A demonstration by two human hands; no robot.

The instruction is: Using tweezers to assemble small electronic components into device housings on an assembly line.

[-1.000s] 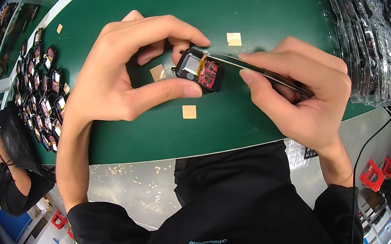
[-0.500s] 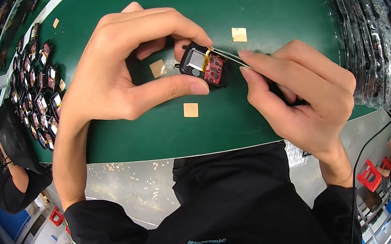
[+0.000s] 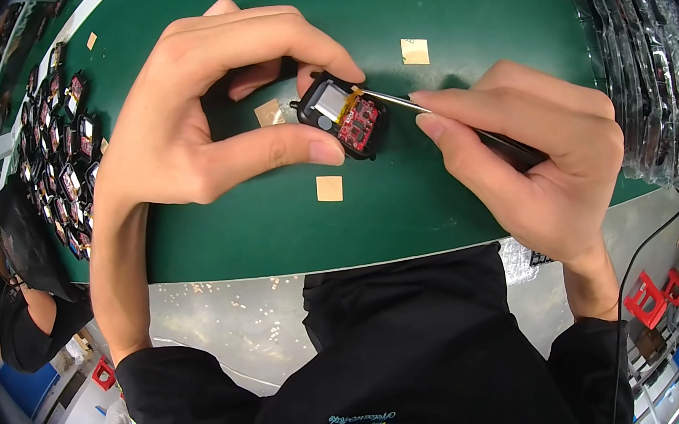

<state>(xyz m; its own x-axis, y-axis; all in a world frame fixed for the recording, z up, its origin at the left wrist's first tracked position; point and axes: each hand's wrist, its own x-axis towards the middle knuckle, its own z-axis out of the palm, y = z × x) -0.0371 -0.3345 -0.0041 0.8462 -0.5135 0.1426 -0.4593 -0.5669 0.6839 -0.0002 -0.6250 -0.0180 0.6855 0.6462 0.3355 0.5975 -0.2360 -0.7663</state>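
Between the thumb and fingers of my left hand point(image 3: 217, 108) is a small black device housing point(image 3: 342, 116), tilted, its inside facing up. Inside it sit a silver battery point(image 3: 328, 101), a red circuit board point(image 3: 359, 123) and a strip of yellow tape point(image 3: 349, 106) between them. My right hand point(image 3: 534, 137) pinches metal tweezers point(image 3: 398, 102) with a dark handle. The tweezers' tips touch the top edge of the housing, near the upper end of the yellow tape; whether they grip anything there is too small to tell.
Several similar open housings point(image 3: 65, 152) are massed at the table's left edge. Stacked clear plastic trays point(image 3: 647, 55) line the right side. Small tan squares point(image 3: 415, 52) lie scattered on the green table point(image 3: 275, 237). A black cable point(image 3: 630, 265) hangs at right. Another person point(image 3: 29, 309) sits at far left.
My left hand has shifted slightly left with the housing, which has turned a little clockwise. My right hand has changed angle, so the tweezers lie flatter and their dark handle shows.
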